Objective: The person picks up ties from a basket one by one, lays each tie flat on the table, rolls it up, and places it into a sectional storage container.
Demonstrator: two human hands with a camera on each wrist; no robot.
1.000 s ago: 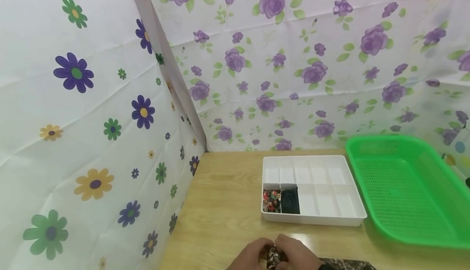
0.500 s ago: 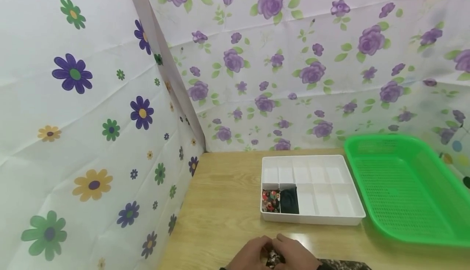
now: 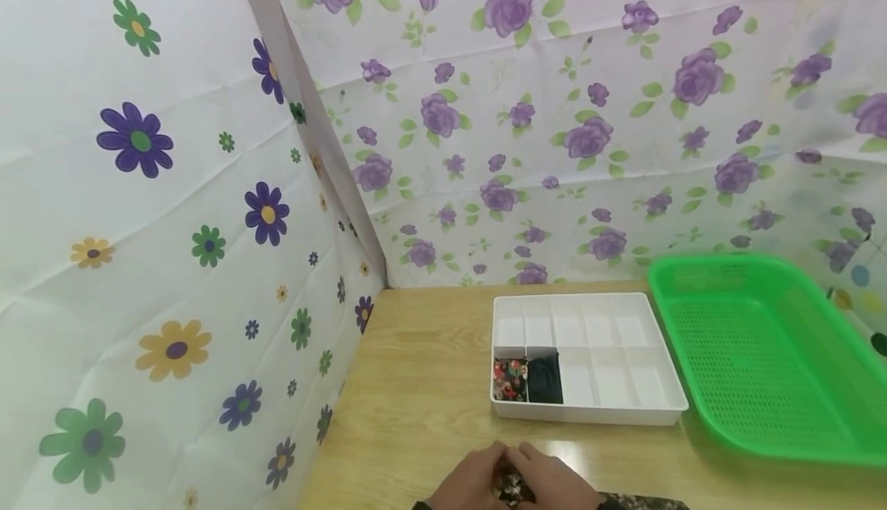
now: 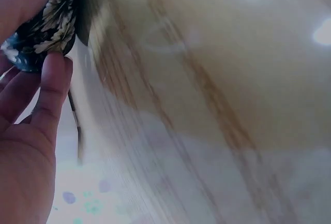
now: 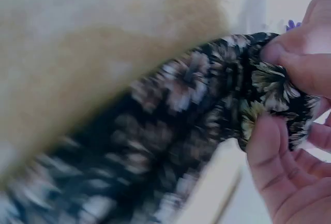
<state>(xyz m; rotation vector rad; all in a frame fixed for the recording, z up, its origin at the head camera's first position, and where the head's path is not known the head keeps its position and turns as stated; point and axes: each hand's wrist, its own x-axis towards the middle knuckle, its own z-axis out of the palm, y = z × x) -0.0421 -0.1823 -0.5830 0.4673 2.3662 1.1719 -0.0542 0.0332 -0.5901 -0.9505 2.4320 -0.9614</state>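
Note:
Close together at the bottom edge of the head view, my left hand point(image 3: 467, 485) and right hand point(image 3: 560, 485) hold a bunched end of a long, dark floral cloth strip point(image 3: 513, 487). Its loose length point(image 3: 640, 501) trails out to the right beneath the right wrist. In the left wrist view, left thumb and fingers pinch the thick, folded or rolled end point(image 4: 54, 19). From the other side, the right wrist view shows right thumb and fingertips gripping the same end, while the flat part point(image 5: 155, 115) runs down to the lower left, blurred.
A white divided tray point(image 3: 589, 415) lies beyond the hands on the wooden table point(image 3: 409, 387). Its front-left compartments hold a red-patterned folded cloth point(image 3: 510, 380) and a plain dark one point(image 3: 544, 378). A green plastic basket point(image 3: 741, 356) stands right of it; flower-printed sheets hang left and behind.
Both hands stay at the same spot, fingers shifting slightly on the cloth. The trailing end at the right has drawn in a little toward the hands.

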